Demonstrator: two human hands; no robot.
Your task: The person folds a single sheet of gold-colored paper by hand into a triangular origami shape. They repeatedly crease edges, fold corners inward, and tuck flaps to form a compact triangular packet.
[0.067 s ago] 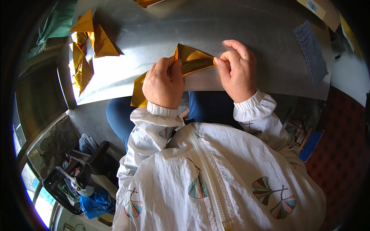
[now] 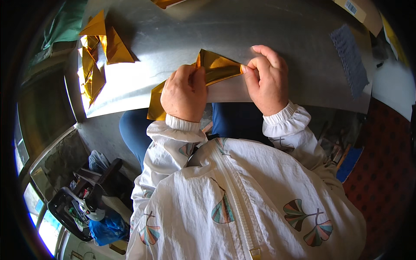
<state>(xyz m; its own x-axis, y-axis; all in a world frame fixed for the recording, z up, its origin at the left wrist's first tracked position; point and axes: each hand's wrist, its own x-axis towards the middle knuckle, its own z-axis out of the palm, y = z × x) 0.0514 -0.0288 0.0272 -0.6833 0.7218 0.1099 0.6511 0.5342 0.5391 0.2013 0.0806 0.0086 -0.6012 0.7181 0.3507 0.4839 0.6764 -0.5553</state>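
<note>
A sheet of shiny gold foil paper [image 2: 216, 65], partly folded, stretches between my two hands above the near edge of the metal table [image 2: 182, 32]. My left hand [image 2: 182, 93] is closed on its middle, thumb and fingers pinching it from above and covering part of it. The sheet's left end hangs out past that hand. Its right tip is pinched between thumb and finger of my right hand [image 2: 268, 78], whose index finger sticks up. Several folded gold foil pieces [image 2: 96, 56] lie overlapping at the table's left end.
More gold foil [image 2: 167, 2] shows at the table's far edge. A grey cloth with a jagged edge [image 2: 350, 60] lies at the right, with a cardboard box [image 2: 357, 12] behind it. Below on the left are a black chair [image 2: 99, 173] and a blue plastic bag [image 2: 108, 227].
</note>
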